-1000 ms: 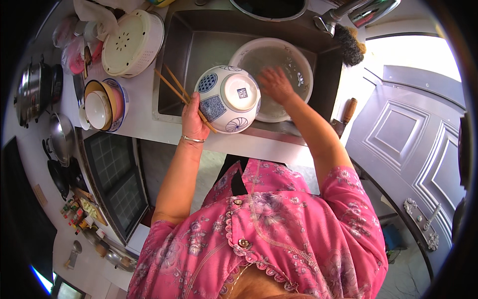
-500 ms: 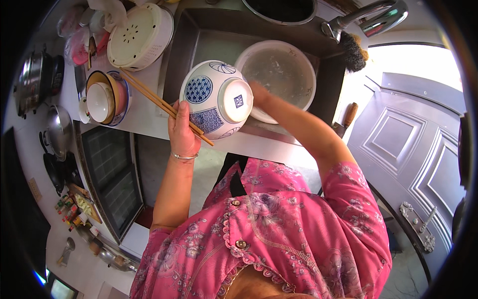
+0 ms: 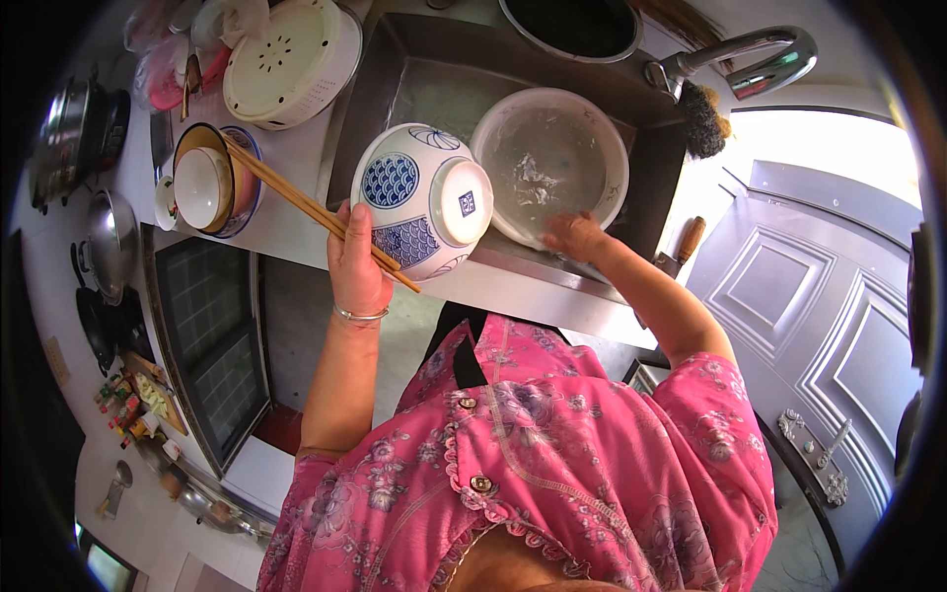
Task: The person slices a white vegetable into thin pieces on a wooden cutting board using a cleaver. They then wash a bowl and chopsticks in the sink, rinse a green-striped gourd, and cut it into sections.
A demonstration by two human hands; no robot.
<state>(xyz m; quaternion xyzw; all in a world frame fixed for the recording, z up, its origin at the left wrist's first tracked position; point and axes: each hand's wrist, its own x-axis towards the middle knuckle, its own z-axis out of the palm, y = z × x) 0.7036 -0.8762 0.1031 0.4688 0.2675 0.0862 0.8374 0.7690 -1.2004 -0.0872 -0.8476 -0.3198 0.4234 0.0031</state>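
My left hand grips a white bowl with blue patterns, its outside and foot ring tilted toward me. Along with the bowl, that hand pins a pair of wooden chopsticks under the thumb, their far ends pointing to the upper left. Over the near rim of a white basin in the sink reaches my right hand, fingers apart and holding nothing I can see. Water with ripples and glints fills the basin. The fingers on the bowl's far side are hidden.
A metal sink surrounds the basin, with a curved faucet and a dark scrub brush at right. Stacked bowls and a white steamer lid stand left. A wooden-handled tool lies right of the sink.
My right hand has moved from beside the bowl to the right, down to the near rim of the basin. The water is more stirred. My left hand still holds the bowl and chopsticks.
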